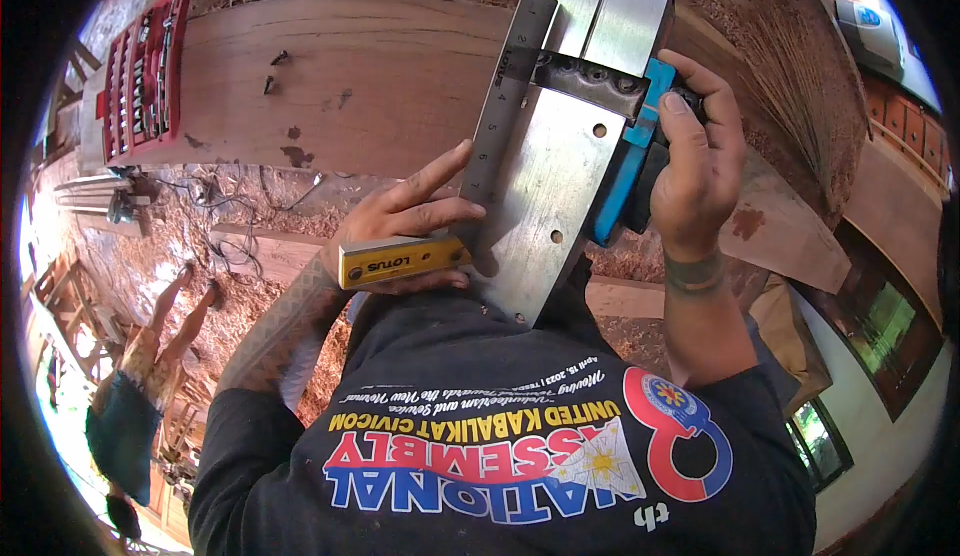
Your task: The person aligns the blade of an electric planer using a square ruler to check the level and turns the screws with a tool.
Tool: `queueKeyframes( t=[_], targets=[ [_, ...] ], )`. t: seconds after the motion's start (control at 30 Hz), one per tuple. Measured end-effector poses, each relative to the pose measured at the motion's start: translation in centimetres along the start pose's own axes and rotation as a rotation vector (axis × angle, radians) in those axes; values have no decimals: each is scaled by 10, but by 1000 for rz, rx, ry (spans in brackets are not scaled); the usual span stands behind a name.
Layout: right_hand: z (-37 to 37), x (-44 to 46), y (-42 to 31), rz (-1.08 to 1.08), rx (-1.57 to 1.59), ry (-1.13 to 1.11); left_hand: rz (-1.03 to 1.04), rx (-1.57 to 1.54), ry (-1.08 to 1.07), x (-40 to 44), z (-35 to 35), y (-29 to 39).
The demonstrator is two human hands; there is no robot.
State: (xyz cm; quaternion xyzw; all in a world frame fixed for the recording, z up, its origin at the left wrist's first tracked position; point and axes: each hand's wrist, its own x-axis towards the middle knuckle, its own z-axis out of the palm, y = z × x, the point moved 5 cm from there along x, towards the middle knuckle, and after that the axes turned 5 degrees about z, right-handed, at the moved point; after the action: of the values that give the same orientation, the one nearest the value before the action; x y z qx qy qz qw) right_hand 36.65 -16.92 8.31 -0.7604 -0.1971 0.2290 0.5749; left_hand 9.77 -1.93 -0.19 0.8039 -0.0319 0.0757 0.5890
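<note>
A blue electric planer (pixel 560 176) lies with its metal sole facing up, close in front of my body. A try square with a marked steel blade (pixel 497 111) and a yellow stock (pixel 400 261) rests along the left edge of that sole. My left hand (pixel 405 211) holds the square near its corner, fingers stretched over the blade end and the stock below them. On the planer's right side, my right hand (pixel 695 161) is closed around a dark knob by the blue housing. The cutter slot shows bolts between the two sole plates.
A wide wooden slab (pixel 370 81) lies beyond the planer, bearing two small dark bolts and a red socket set case (pixel 143 76). Wood shavings and cables cover the ground. Another person (pixel 130 406) stands at the lower left. Thin sticks (pixel 800 106) lie at the right.
</note>
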Motion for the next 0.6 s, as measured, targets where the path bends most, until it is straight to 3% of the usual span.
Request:
queueKeyframes(
  t=[0.1,0.6],
  targets=[
    [-4,1,-5,-112,-100,-54,-6,-3,-3,0,0,0],
    [-1,0,-1,-45,-46,-9,29,8,11,0,-1,1]
  ],
)
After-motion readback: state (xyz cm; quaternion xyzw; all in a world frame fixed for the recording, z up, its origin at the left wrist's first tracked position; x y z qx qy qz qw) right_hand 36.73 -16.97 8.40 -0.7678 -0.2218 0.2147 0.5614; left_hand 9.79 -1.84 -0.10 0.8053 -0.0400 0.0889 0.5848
